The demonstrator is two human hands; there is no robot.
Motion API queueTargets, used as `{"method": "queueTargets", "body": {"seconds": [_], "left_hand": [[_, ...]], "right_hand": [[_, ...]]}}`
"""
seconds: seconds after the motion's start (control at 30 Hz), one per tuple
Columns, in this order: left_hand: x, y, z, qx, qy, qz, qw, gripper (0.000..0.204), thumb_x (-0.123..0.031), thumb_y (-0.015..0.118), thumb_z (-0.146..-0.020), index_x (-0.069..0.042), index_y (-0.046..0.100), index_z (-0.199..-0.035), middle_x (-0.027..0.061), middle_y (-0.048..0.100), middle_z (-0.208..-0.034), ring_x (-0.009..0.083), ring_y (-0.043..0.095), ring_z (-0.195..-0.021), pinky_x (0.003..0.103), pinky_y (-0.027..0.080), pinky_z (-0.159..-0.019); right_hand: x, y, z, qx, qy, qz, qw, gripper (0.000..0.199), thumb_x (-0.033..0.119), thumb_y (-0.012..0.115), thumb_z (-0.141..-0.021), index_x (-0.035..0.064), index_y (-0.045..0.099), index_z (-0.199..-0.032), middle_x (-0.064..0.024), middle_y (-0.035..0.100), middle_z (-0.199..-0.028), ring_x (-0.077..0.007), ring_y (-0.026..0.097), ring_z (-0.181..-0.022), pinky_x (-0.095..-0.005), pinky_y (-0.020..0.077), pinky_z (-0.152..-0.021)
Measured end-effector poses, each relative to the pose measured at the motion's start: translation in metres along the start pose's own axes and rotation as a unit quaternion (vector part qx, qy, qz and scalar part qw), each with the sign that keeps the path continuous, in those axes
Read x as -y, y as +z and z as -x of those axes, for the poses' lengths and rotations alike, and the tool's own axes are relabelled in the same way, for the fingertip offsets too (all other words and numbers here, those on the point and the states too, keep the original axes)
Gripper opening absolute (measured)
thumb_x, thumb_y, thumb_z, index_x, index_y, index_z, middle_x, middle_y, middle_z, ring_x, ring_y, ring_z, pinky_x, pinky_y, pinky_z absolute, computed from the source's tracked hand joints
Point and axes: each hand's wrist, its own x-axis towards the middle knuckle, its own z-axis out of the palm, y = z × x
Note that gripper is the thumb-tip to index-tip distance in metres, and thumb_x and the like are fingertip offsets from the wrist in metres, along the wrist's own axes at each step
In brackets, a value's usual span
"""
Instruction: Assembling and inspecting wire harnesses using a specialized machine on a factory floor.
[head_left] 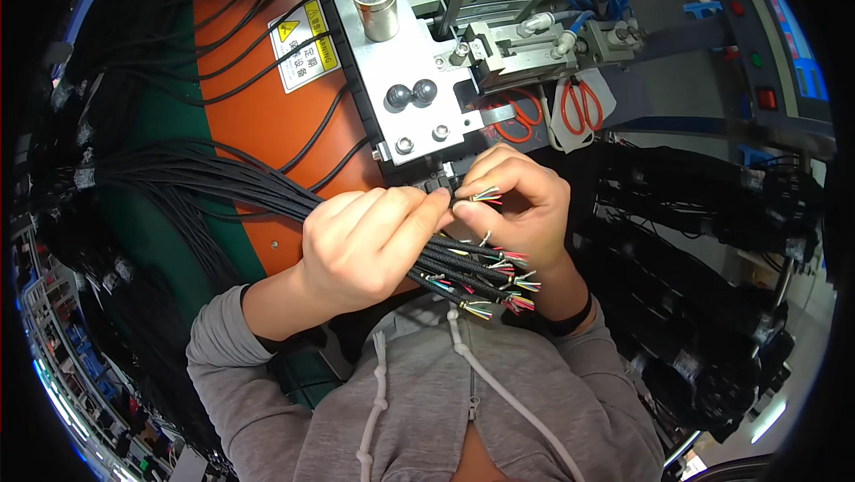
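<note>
Black braided cables with stripped coloured wire ends (463,270) fill the left hand (365,246) (fist closed round them); right hand (521,201) pinches one cable (476,198) below the grey metal press's (419,81) lower edge, likely feeding it in, needing careful alignment.

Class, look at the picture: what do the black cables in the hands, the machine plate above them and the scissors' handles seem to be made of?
Black cables: probably a woven fabric sleeve, matt and textured, with coloured plastic-coated wires at the ends. Machine plate: bare metal, likely aluminium or steel, pale grey with a dull sheen and bolts. Scissors' handles: probably plastic, smooth and bright orange-red.
</note>
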Motion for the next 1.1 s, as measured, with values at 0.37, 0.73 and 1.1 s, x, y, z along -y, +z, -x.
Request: {"method": "queueTargets", "body": {"seconds": [0.37,0.73,1.1], "left_hand": [[0.003,0.01,0.0,-0.056,0.006,-0.002,0.998,0.023,-0.009,0.069,-0.071,0.001,0.065,-0.092,0.0059,0.061,-0.076,0.0158,0.06,-0.06,0.026,0.043,-0.047],[-0.001,-0.001,-0.002,0.039,-0.003,-0.025,0.999,0.028,-0.006,0.069,-0.069,0.002,0.067,-0.095,0.0056,0.056,-0.073,0.0177,0.055,-0.058,0.029,0.043,-0.049],[-0.006,0.005,0.004,0.092,0.006,-0.087,0.992,0.034,-0.007,0.066,-0.07,-0.005,0.069,-0.104,0.0017,0.048,-0.073,0.0115,0.05,-0.06,0.025,0.039,-0.047]], "right_hand": [[0.004,0.008,-0.009,-0.091,-0.099,0.075,0.988,0.017,-0.001,0.078,-0.07,0.0003,0.066,-0.083,-0.0093,0.066,-0.082,-0.0189,0.063,-0.075,-0.0294,0.0503,-0.07],[0.019,-0.003,-0.011,-0.051,-0.104,0.234,0.965,0.015,0.003,0.077,-0.072,0.0016,0.065,-0.081,-0.0072,0.063,-0.08,-0.018,0.059,-0.072,-0.0289,0.0454,-0.066],[0.002,-0.016,-0.008,0.021,0.129,0.065,0.989,0.01,0.001,0.07,-0.076,-0.0008,0.061,-0.075,-0.0078,0.061,-0.074,-0.0164,0.057,-0.071,-0.0282,0.0447,-0.067]]}}
